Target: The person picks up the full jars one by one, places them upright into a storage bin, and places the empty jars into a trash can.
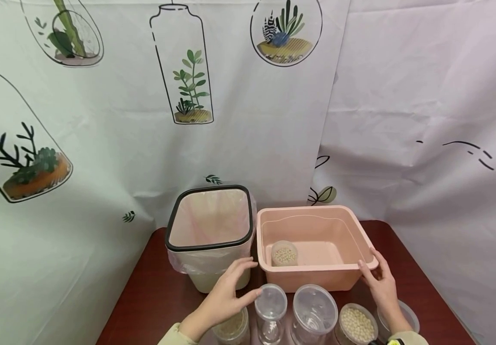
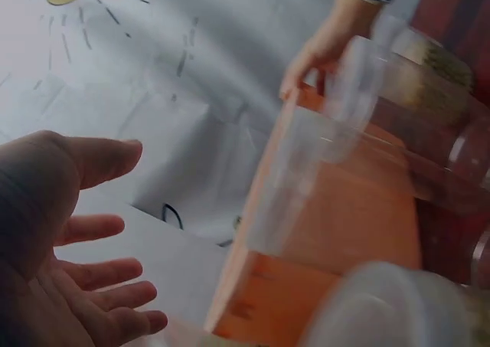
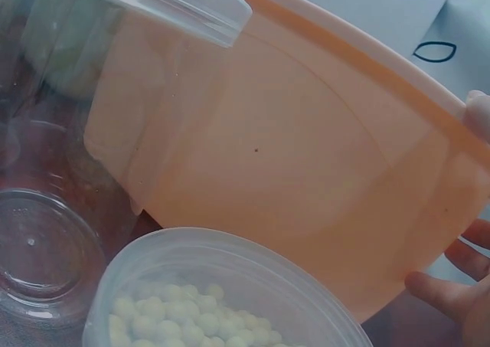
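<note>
Nearest the camera, between the 2 hands, stands a wide clear jar. Adjacent, by the left thumb, is a narrow clear jar. A bean container, filled with pale round pieces, stands just to the left of the right wrist. A translucent container is partly hidden behind that wrist. A further clear container sits below the left hand, its contents indistinct.

Left hand: fingers extended, thumb spread away from them. It is positioned above the containers, near the front left corner of the pink tub; the left wrist view shows it apart from the tub.

Right hand: grips the front right corner of the pink tub, thumb at the front rim.

The pink tub stands beyond the containers, spanning the space between the 2 hands. Inside it, at the end nearer the left hand, rests 1 small container of pale pieces. A black-rimmed bin with a thin liner stands beyond the left hand. All items rest on a dark red table.
</note>
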`<move>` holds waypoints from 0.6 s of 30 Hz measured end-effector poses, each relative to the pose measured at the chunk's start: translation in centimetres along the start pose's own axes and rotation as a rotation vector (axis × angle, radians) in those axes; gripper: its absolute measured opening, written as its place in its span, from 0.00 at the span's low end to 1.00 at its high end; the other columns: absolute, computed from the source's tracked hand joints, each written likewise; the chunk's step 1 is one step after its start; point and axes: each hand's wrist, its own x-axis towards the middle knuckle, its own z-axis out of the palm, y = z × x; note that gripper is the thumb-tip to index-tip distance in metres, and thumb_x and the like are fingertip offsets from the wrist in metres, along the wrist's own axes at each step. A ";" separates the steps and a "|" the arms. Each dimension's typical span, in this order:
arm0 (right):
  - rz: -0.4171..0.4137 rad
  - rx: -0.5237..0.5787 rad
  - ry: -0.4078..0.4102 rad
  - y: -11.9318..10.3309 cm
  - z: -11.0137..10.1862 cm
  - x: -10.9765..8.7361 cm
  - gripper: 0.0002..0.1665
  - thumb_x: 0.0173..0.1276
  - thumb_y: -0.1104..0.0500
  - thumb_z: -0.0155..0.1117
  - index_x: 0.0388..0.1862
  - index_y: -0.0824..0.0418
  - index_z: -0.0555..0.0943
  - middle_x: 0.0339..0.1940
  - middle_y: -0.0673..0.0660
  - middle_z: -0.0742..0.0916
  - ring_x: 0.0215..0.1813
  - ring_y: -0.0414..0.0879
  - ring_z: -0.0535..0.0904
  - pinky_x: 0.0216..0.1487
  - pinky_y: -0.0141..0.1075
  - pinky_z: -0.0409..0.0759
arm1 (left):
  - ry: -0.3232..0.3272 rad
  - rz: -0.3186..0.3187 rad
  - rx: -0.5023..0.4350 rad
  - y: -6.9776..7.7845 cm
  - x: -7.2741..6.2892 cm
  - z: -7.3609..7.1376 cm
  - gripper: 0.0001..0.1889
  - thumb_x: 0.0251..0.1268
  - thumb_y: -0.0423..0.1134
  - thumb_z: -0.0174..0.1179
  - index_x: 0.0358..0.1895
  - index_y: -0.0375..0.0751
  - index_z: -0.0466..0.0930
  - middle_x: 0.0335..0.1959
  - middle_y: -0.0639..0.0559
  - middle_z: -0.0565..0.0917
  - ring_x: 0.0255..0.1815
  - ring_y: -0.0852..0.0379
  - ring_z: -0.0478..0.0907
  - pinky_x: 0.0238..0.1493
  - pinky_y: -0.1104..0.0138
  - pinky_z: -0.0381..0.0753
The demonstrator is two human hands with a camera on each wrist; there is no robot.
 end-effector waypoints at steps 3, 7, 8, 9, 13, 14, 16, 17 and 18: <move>0.001 0.003 0.001 0.0 0.0 0.0 0.37 0.67 0.53 0.59 0.73 0.46 0.57 0.69 0.64 0.60 0.45 0.25 0.68 0.37 0.22 0.76 | 0.004 -0.011 0.035 -0.6 -1.2 0.3 0.27 0.54 0.50 0.66 0.58 0.50 0.70 0.60 0.56 0.70 0.59 0.55 0.70 0.51 0.61 0.74; 0.006 0.000 0.003 0.0 0.0 -0.1 0.37 0.67 0.52 0.59 0.73 0.46 0.57 0.69 0.64 0.60 0.45 0.24 0.68 0.37 0.22 0.75 | 0.074 0.005 0.122 -1.7 -2.7 0.6 0.30 0.48 0.55 0.69 0.56 0.50 0.73 0.56 0.60 0.72 0.57 0.58 0.71 0.52 0.61 0.73; 0.008 0.003 0.004 0.0 0.0 -0.1 0.37 0.67 0.52 0.59 0.73 0.46 0.57 0.68 0.64 0.61 0.45 0.24 0.68 0.37 0.21 0.75 | 0.090 0.011 0.139 -2.0 -3.1 0.6 0.31 0.47 0.55 0.69 0.55 0.50 0.73 0.56 0.60 0.73 0.56 0.58 0.72 0.51 0.61 0.74; 0.010 0.005 0.004 0.0 0.0 -0.1 0.37 0.67 0.53 0.59 0.73 0.46 0.57 0.68 0.64 0.61 0.45 0.24 0.68 0.37 0.21 0.75 | 0.100 0.014 0.152 -2.3 -3.4 0.7 0.31 0.47 0.56 0.69 0.55 0.50 0.73 0.56 0.60 0.73 0.56 0.58 0.72 0.51 0.61 0.74; 0.014 0.002 0.002 0.0 0.0 -0.1 0.38 0.67 0.52 0.59 0.73 0.45 0.56 0.68 0.64 0.61 0.45 0.24 0.68 0.37 0.22 0.75 | 0.107 0.009 0.154 -3.3 -4.6 0.9 0.32 0.46 0.55 0.70 0.56 0.50 0.72 0.56 0.57 0.73 0.56 0.57 0.72 0.50 0.61 0.74; 0.012 -0.002 0.001 0.1 0.0 0.0 0.38 0.67 0.52 0.59 0.73 0.45 0.56 0.68 0.64 0.61 0.45 0.24 0.68 0.37 0.22 0.75 | 0.102 -0.005 0.148 -3.5 -4.9 0.9 0.32 0.46 0.56 0.70 0.56 0.51 0.72 0.56 0.57 0.73 0.56 0.56 0.72 0.50 0.61 0.74; 0.005 -0.014 0.002 0.0 0.0 0.0 0.38 0.67 0.52 0.59 0.73 0.45 0.56 0.68 0.64 0.61 0.46 0.25 0.68 0.38 0.22 0.76 | 0.090 -0.038 0.129 -3.9 -5.3 1.0 0.32 0.47 0.56 0.69 0.57 0.52 0.71 0.57 0.55 0.72 0.57 0.55 0.72 0.50 0.60 0.74; 0.002 -0.020 0.005 0.0 0.0 0.0 0.38 0.67 0.52 0.59 0.73 0.45 0.56 0.68 0.64 0.61 0.46 0.25 0.68 0.37 0.22 0.76 | 0.081 -0.059 0.131 -4.1 -5.6 1.1 0.32 0.48 0.57 0.68 0.58 0.53 0.70 0.58 0.55 0.71 0.57 0.54 0.72 0.50 0.59 0.74; -0.002 -0.027 0.007 0.0 0.0 0.1 0.38 0.67 0.52 0.59 0.73 0.45 0.56 0.68 0.64 0.62 0.46 0.25 0.68 0.37 0.22 0.76 | 0.075 -0.078 0.130 -4.3 -5.8 1.2 0.32 0.48 0.57 0.68 0.58 0.53 0.70 0.58 0.54 0.71 0.57 0.53 0.71 0.50 0.59 0.74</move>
